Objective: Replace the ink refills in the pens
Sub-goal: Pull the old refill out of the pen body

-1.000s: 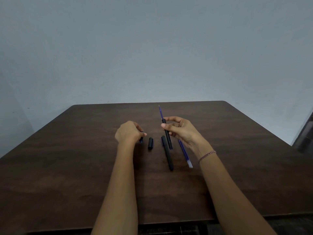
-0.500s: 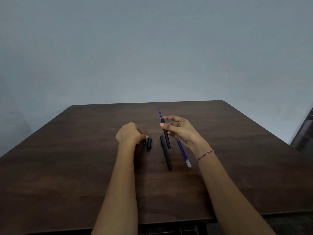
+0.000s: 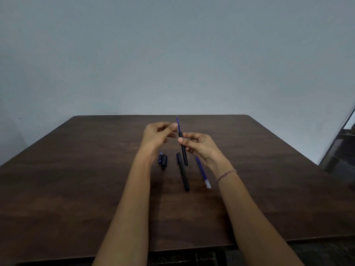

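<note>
Lifted from beside the short black-and-blue pen caps (image 3: 163, 161), the left hand (image 3: 159, 135) now reaches the thin blue ink refill (image 3: 179, 127) with its fingertips; whether they pinch it I cannot tell. The right hand (image 3: 199, 148) pinches the slim black plastic pen barrel (image 3: 184, 152) carrying that refill, near upright above the dark brown wooden table (image 3: 76, 189). A second black pen (image 3: 183, 175) and a spare blue refill (image 3: 202, 172) lie beneath.

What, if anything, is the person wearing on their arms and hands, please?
Both forearms are bare, with no sleeves in view. The left hand and right hand wear no gloves, and no rings or watch show. The only item worn is a thin pinkish bracelet, beaded or chain-like, on the right wrist.
</note>
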Available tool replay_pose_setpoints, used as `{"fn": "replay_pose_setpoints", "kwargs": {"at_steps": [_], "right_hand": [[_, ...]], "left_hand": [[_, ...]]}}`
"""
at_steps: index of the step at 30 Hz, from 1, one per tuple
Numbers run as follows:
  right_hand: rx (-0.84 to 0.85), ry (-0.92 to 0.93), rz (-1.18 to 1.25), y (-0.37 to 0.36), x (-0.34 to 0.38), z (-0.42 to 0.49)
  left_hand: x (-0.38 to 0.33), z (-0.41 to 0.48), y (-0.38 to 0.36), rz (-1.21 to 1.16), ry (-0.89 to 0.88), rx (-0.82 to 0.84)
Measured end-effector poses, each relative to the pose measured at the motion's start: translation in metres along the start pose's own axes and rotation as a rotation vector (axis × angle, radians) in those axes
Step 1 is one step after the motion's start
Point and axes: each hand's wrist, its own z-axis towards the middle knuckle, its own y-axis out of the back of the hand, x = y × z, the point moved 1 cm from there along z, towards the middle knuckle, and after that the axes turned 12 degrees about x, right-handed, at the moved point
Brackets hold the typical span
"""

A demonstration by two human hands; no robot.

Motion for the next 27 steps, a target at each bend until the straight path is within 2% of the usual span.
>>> {"fn": "replay_pose_setpoints", "kwargs": {"at_steps": [9, 17, 27], "right_hand": [[-0.011, -0.01, 0.008, 0.0, -0.001, 0.001], [0.011, -0.029, 0.006, 0.0, -0.001, 0.001], [0.053, -0.106, -0.037, 0.001, -0.004, 0.003]], "left_hand": [[0.001, -0.003, 0.003, -0.074, 0.063, 0.085], [0.002, -0.001, 0.003, -0.124, 0.036, 0.053], [0.001, 0.001, 0.009, -0.407, -0.042, -0.062]]}}
